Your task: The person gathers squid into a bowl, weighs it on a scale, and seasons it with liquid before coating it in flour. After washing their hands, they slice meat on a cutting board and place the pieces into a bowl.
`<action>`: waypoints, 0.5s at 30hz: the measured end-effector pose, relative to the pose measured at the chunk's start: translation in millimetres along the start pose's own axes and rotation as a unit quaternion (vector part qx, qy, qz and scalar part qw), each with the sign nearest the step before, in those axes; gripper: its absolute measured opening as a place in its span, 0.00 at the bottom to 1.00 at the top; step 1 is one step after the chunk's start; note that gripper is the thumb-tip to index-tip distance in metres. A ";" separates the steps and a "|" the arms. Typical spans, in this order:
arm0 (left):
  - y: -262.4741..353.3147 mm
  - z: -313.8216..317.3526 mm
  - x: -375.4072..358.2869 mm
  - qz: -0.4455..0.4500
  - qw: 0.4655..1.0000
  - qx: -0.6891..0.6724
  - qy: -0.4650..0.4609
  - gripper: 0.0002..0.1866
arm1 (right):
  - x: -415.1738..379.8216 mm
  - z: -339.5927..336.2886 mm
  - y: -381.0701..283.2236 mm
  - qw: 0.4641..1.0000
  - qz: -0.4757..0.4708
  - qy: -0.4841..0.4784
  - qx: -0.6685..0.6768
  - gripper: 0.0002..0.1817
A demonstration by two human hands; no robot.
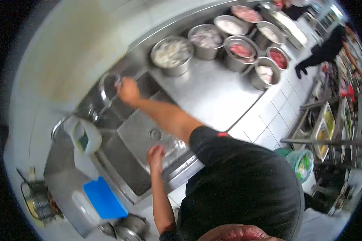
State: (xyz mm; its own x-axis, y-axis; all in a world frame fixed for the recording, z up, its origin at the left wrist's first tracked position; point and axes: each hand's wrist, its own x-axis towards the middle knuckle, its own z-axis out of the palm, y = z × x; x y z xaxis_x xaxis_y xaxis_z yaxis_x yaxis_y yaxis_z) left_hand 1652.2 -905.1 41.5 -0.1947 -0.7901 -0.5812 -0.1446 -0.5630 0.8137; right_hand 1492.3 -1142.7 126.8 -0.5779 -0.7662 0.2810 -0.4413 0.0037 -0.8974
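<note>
One curved chrome tap [103,91] at a rectangular grey steel sink [136,129].
I see the right hand [128,91] at the tap, grip too blurred to tell; the left hand [155,156], fingers curled, hangs over the sink.

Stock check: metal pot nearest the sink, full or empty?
Full, or nearly so: pale pieces fill the pot close to its rim.

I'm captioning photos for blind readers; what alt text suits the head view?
The right hand is at the curved tap of a metal sink, while the left hand hangs over the sink. To the right, metal pots of pink and pale food stand on the counter; on the other side lies a flat blue item.
</note>
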 end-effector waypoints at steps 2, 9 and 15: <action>-20.8 -19.9 22.1 -0.055 0.991 -0.121 0.026 0.15 | -11.2 9.4 -3.7 0.992 0.115 -0.010 0.060 0.13; 104.0 -58.3 103.3 0.261 0.940 -0.198 -0.096 0.15 | -98.2 -65.4 -51.8 0.938 -0.048 -0.342 0.035 0.12; 81.7 -4.4 20.7 0.225 0.972 0.056 0.022 0.19 | -110.0 -272.1 4.1 0.966 -0.055 -0.167 -0.189 0.05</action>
State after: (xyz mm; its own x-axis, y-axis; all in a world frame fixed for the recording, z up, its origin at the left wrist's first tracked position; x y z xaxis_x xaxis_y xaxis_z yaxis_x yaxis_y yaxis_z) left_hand 1640.7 -968.4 95.9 -0.2214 -0.9615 -0.1626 -0.1596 -0.1288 0.9787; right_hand 1367.2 -883.6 184.7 -0.2867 -0.9400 0.1850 -0.7433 0.0964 -0.6620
